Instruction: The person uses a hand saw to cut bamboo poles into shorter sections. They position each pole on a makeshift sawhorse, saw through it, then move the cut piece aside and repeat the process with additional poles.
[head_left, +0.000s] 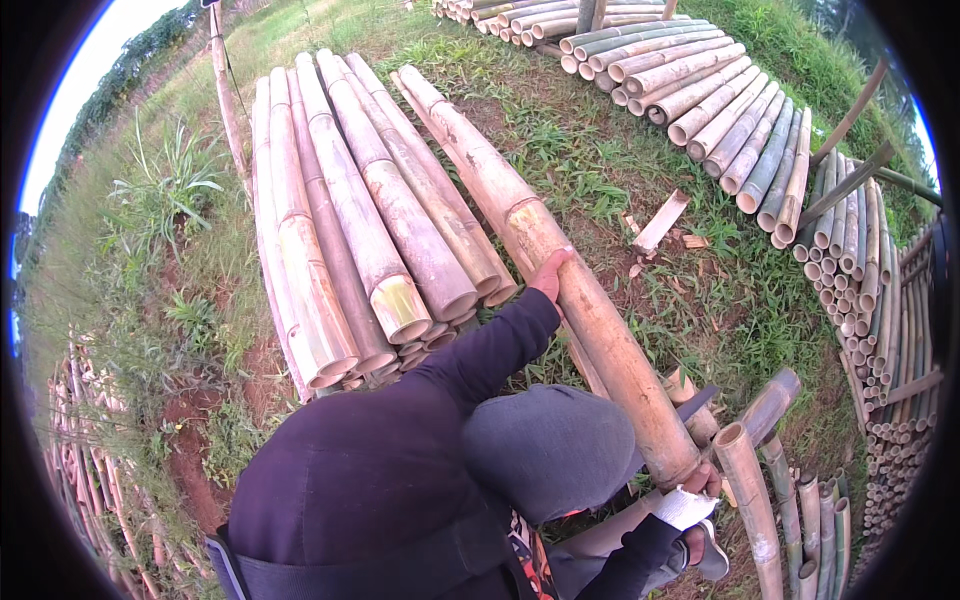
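Neither of my hands can be seen. In front of me, a person in a dark long-sleeved top [350, 480] and a dark grey cap [548, 448] bends over a thick bamboo pole [610, 335]. One hand of this person [550, 276] rests against the pole's side about halfway along. The person's other hand [703, 482] is at the pole's near end, with something white [685, 508] at the wrist. Far from me, the pole runs up and left beside a stack of bamboo poles [385, 190].
Rows of cut bamboo [730, 130] line the far right. Upright bamboo pieces [752, 510] stand at the lower right, near a shoe [714, 552]. A split bamboo piece [661, 220] lies on the grass. More poles [100, 480] lie at the lower left.
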